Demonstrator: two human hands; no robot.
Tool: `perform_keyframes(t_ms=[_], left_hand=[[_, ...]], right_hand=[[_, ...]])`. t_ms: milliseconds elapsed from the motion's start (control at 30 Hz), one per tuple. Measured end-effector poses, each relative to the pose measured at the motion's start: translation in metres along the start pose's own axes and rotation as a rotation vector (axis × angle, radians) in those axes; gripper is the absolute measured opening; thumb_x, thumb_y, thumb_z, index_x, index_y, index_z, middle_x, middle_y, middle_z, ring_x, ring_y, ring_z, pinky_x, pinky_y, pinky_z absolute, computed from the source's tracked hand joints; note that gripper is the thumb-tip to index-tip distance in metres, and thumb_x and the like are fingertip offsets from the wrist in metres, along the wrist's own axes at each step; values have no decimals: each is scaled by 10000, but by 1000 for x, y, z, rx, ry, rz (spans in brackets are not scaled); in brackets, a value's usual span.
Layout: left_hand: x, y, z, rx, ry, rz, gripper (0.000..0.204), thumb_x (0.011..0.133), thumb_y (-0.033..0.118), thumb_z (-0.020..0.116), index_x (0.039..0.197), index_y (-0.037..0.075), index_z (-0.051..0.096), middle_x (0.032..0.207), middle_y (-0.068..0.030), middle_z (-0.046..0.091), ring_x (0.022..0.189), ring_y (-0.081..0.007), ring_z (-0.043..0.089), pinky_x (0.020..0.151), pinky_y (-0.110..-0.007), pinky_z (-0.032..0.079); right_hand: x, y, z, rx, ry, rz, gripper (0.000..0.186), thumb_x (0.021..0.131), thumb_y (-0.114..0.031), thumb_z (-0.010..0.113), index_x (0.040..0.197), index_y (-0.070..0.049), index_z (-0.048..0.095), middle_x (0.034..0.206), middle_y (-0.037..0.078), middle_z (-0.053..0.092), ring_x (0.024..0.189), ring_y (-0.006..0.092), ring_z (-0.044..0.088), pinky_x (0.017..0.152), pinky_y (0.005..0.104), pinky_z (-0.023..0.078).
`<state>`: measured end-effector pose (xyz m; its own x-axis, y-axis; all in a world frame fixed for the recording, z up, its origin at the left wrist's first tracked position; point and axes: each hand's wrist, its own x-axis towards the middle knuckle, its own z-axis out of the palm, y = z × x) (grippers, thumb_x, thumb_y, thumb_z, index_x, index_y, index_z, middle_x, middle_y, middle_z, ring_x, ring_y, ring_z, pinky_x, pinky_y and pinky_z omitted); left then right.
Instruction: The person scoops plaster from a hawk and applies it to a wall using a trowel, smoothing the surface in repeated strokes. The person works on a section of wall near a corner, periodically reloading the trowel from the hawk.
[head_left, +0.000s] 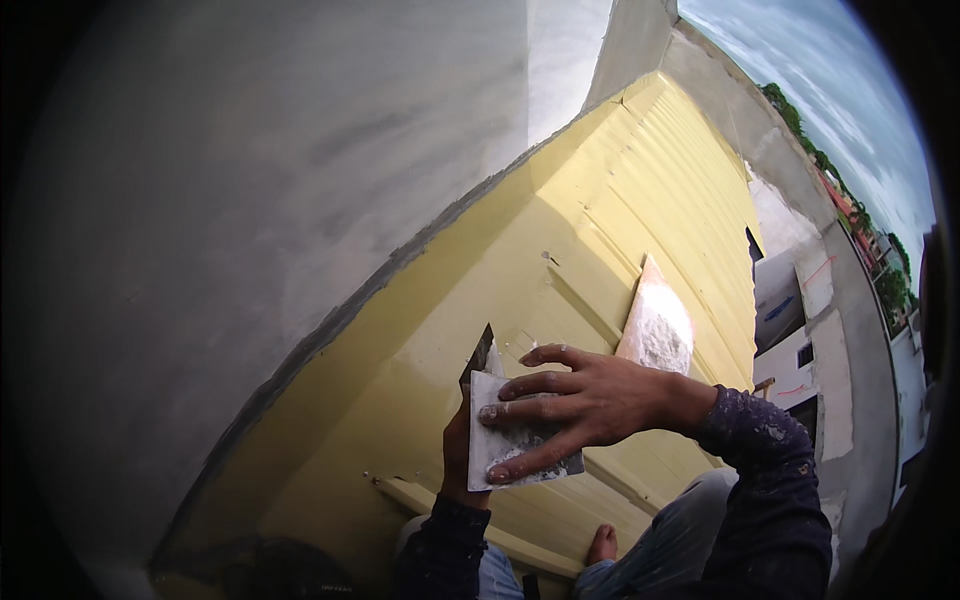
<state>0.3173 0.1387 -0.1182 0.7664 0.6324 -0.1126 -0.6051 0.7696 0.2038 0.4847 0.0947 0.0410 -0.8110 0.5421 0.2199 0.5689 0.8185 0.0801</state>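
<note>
My right hand (600, 400) reaches in from the right with its fingers spread over a flat, pale scraper plate (495, 462) smeared with white putty. The fingers press on the plate's upper face; the thumb is hidden beneath. Behind the plate, my left hand (456, 450) is upright and closed, most of its fingers hidden. A dark putty blade (480, 352) with a pale smear along one edge sticks up from it. Just beyond my right hand, a board (634, 335) carries a heap of white putty (662, 335).
A yellow ribbed metal roof (650, 170) slopes under me, with screws and raised ribs. Along its left runs a grey plastered wall (300, 180) with a rough mortar joint (400, 258). My bare foot (602, 546) rests on the sheet. A lower building (820, 370) lies past the roof's right edge.
</note>
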Motion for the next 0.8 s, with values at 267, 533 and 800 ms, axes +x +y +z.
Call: perform_keyframes(t_ms=[267,533,800], left_hand=[[4,22,-40,-367,-556,15,473,1076,385,397,1397,53,495,1266,-141,631,999,-325,666,793,-452,565],[16,-10,-37,-8,64,132,471,1045,373,516,1436,115,469,1387,-58,574,1261,-256,564,1097,-461,439],[22,-25,-43,61,173,55,496,1034,332,549,1420,34,456,1366,-121,583,1242,-258,587,1067,-424,477]], right_hand=[[-62,37,49,-54,-110,361,715,859,-107,620,1493,-379,434,1480,67,459,1305,305,482,1060,438,447],[-21,216,108,589,797,1281,441,1000,-151,476,1427,-42,474,1275,201,605,1175,340,568,980,398,456],[32,291,117,725,1320,1187,444,996,-196,457,1352,69,430,1265,227,559,1146,307,532,1013,395,402]])
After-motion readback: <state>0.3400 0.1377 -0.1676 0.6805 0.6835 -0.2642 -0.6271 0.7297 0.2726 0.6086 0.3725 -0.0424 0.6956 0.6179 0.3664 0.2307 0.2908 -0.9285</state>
